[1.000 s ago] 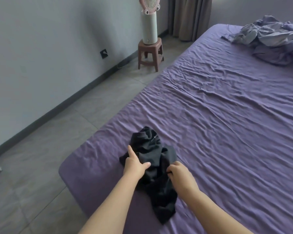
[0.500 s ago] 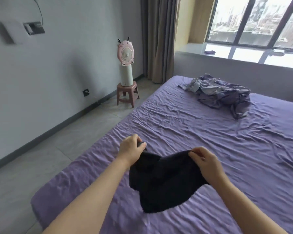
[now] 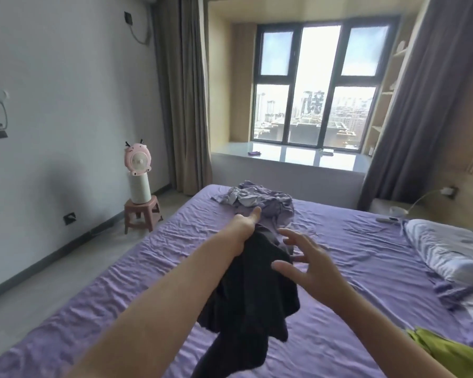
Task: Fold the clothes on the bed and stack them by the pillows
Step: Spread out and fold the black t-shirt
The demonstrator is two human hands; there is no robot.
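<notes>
**Dark garment hangs from one hand above the bed**

A person's left hand point(image 3: 243, 230) grips the top of a black garment point(image 3: 253, 293) and holds it clear of the purple bed point(image 3: 339, 268), with the forefinger pointing away toward the far side. The right hand point(image 3: 309, 263) is released, fingers spread and slightly bent, just beside the cloth on its right and not holding it. The garment's long axis runs nearly straight down from the left hand, the loose lower end trailing toward the person; it hangs bunched, so which part is the waist or hem cannot be told. The left hand alone carries it, and the free right hand is nearest the hanging edge, probably the one to take it next. Pillows point(image 3: 453, 255) lie well off to the right of both hands, and a heap of lilac clothes point(image 3: 257, 199) sits beyond the left hand.
</notes>
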